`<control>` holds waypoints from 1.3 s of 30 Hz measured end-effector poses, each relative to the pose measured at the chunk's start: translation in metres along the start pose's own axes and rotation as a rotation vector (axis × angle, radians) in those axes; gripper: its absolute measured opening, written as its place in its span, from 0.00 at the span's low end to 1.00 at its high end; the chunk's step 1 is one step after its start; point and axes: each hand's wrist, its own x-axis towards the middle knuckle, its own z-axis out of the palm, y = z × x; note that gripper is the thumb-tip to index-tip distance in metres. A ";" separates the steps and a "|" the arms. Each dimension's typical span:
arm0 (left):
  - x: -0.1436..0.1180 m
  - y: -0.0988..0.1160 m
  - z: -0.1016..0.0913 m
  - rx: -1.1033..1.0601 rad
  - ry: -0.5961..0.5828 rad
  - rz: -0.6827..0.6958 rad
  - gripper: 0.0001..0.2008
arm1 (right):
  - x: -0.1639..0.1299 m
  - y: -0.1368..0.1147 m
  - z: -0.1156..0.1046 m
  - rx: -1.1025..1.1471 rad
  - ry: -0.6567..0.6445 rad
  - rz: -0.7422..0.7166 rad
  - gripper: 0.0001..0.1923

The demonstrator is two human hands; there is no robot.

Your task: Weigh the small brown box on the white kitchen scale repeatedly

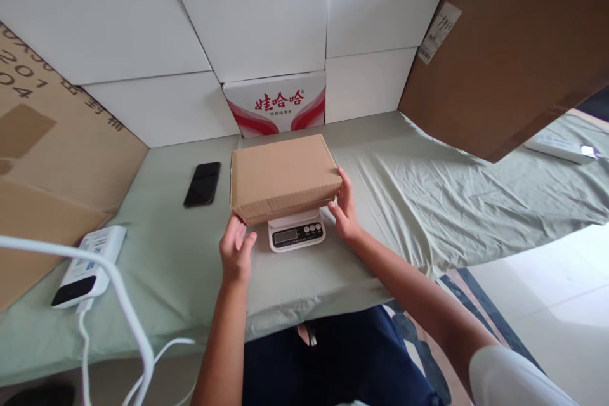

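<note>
A closed brown cardboard box [285, 171] sits on or just over a white digital kitchen scale [297, 233]; whether its weight rests there I cannot tell. The scale's dark display and round buttons show in front of the box, while its platform is mostly hidden. My left hand [236, 250] holds the box at its near left corner, fingers tucked beneath and thumb apart. On the right end, my right hand [346, 208] grips the box with fingers along its side and the thumb near the lower front edge.
A black phone [202, 184] lies left of the box. Farther left is a white device [90, 266] with a plugged-in cable [118, 292]. White boxes [271, 19] and a red-printed carton [278, 104] line the back. Large cardboard panels [504, 44] flank the green cloth [380, 184].
</note>
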 end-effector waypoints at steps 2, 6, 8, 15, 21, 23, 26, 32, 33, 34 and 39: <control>0.001 -0.002 -0.001 0.007 0.004 -0.001 0.40 | 0.002 -0.002 0.000 -0.002 -0.001 0.000 0.40; 0.001 -0.006 -0.003 0.024 0.026 0.011 0.41 | 0.003 -0.002 0.000 -0.011 0.001 0.003 0.40; 0.001 -0.006 -0.003 0.026 0.031 0.013 0.41 | 0.004 -0.002 0.000 -0.006 0.002 0.005 0.40; 0.003 -0.004 -0.004 0.013 0.027 0.028 0.41 | 0.005 -0.008 -0.002 -0.017 0.026 0.003 0.37; 0.006 -0.005 -0.008 0.000 0.061 0.063 0.40 | 0.007 -0.010 -0.003 -0.041 0.167 -0.022 0.35; 0.006 -0.005 -0.008 -0.004 0.037 0.059 0.39 | 0.008 -0.011 -0.003 -0.059 0.153 -0.025 0.35; 0.007 -0.003 -0.007 -0.016 0.015 0.057 0.39 | 0.008 -0.013 -0.003 -0.073 0.123 -0.033 0.36; 0.004 -0.006 -0.005 -0.012 0.019 0.036 0.39 | 0.003 -0.018 -0.003 -0.036 0.034 -0.031 0.35; 0.004 -0.005 -0.005 -0.012 0.021 0.035 0.38 | 0.003 -0.019 -0.002 -0.036 0.028 -0.035 0.35; 0.005 -0.003 -0.005 -0.014 0.025 0.036 0.38 | 0.005 -0.021 -0.002 -0.040 0.025 -0.038 0.36; 0.044 0.019 0.004 -0.048 -0.004 0.154 0.34 | 0.042 -0.029 0.000 -0.023 0.046 -0.107 0.37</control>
